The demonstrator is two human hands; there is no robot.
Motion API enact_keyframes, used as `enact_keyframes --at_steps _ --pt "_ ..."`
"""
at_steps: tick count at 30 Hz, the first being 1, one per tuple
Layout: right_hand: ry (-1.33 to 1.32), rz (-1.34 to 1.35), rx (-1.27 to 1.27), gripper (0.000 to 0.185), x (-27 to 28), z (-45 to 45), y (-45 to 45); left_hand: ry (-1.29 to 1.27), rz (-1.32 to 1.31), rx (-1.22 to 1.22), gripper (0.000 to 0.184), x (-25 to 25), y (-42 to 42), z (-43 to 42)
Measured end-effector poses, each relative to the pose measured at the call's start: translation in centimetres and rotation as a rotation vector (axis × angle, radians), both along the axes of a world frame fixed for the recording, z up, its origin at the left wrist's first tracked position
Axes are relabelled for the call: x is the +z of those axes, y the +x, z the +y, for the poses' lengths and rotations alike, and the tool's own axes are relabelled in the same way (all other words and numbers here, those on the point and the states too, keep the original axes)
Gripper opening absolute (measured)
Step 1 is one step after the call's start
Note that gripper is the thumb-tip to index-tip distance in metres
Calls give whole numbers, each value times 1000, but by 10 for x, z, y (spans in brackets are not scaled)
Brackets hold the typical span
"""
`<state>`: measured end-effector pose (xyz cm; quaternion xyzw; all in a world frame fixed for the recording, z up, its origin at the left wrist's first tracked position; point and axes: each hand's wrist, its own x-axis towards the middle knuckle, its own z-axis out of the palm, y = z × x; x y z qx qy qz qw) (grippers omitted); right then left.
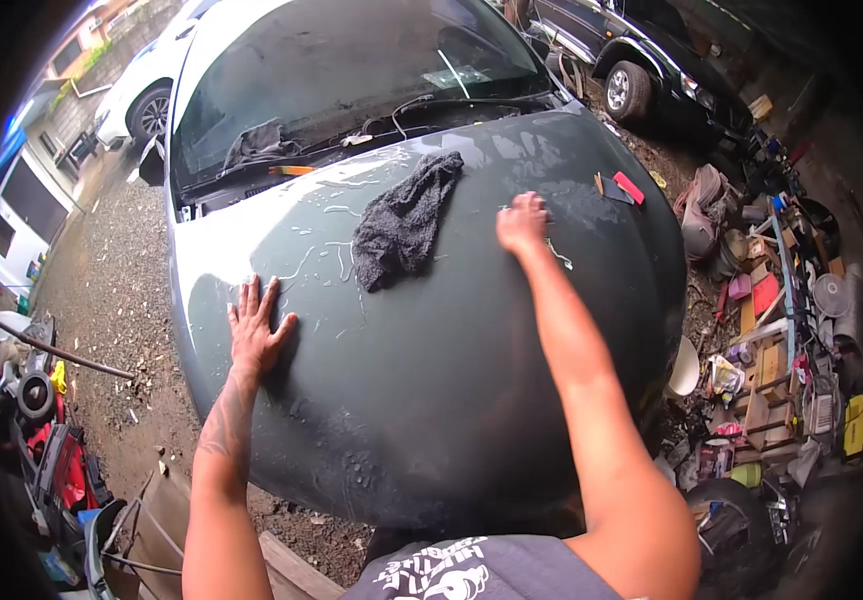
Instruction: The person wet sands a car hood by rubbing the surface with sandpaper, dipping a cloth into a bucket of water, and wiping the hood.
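I am leaning over the dark hood (432,375) of a car from its front edge, and both my arms are reaching across it. My left hand (256,330) is lying flat near the hood's left edge, empty, fingers spreading and palm side down. My right hand (524,222) is touching down or hovering right of the middle, toward the windshield edge; its fingers are curling and blurring, so I cannot tell whether they are gripping anything. Between my hands, nearer the windshield edge, a crumpled dark grey cloth (404,222) is lying on the hood, apart from both. Pale squiggly streaks (344,262) are showing around it. Toward the right edge, a red-pink piece (630,188) is lying beside a small flat blade-like piece (612,188). An orange strip (292,170) is sitting along the windshield edge, left of the cloth.
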<state>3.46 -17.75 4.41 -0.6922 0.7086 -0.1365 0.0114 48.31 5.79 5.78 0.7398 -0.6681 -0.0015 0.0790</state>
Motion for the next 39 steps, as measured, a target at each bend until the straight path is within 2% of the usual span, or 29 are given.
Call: enact_keyframes --at_steps 2,4,5,6,7,8,9,11,12,14,16,17,18,20,21,23,24,26,30,32,33,34,35,36,37,38,39 --pt "34 117 132 63 9 68 64 -11 20 -19 78 -3 0 1" --pt "-144 -55 374 62 -23 113 81 -9 8 -9 77 -1 1 -1" --pt "-175 -92 414 62 -20 99 67 -12 12 -21 77 -2 1 0" --pt "-22 -17 334 64 6 80 50 -9 13 -12 77 0 0 2" --pt "157 -47 113 66 25 48 29 -15 12 -8 77 2 -1 1" --pt "-50 31 -79 69 -17 3 2 -21 15 -15 76 2 -1 2" --pt "-41 -180 -120 75 -16 -12 -11 -29 7 -21 76 -2 3 1" --pt "138 -116 -124 82 13 4 12 -38 -15 -91 76 -6 5 -1" --pt "67 -130 -71 89 10 26 31 -37 3 -50 75 -5 5 -1" --pt "-266 -393 46 95 -5 80 62 -31 43 -20 70 2 -2 3" --pt "-498 -561 58 90 -12 151 89 -133 -64 -93 68 -30 22 -11" --pt "-685 -638 69 80 -17 196 95 -102 -86 -101 68 -37 30 -19" --pt "-752 -642 25 65 -11 250 99 -137 -173 -226 70 -71 60 -40" --pt "-734 -743 14 51 -11 348 99 -52 3 -157 79 -34 32 -24" --pt "-746 -733 -93 51 -22 389 102 -51 -44 -161 82 -44 39 -31" --pt "-748 -775 -150 45 -34 460 105 -58 -55 -122 85 -50 39 -42" --pt "-724 -734 -232 40 -42 491 108 -60 -56 -112 84 -40 28 -32" --pt "-636 -857 -330 29 -61 545 112 -76 -85 -133 81 -37 27 -30" --pt "-286 -778 -507 21 -116 662 111 -20 -171 -159 80 -33 30 -32" --pt "-208 -751 -763 21 -155 736 115 -34 -282 -247 82 -53 50 -69" --pt "-253 -773 -912 22 -174 776 120 3 -280 -220 83 -32 31 -43" --pt "-89 -737 -1039 21 -206 823 120 -39 -274 -279 76 -65 59 -86" --pt "11 -802 -1242 21 -222 870 124 12 -520 -332 73 -55 50 -75" --pt "-18 -856 -1432 23 -244 920 133 61 -769 -379 69 -43 42 -62" --pt "17 -722 -1597 27 -262 966 142 50 -899 -373 63 -46 43 -67" --pt "172 -589 -1677 31 -285 1014 142 76 -513 -415 72 -47 50 -77" --pt "210 -609 -1878 35 -274 1042 137 28 -252 -357 81 -59 55 -94"
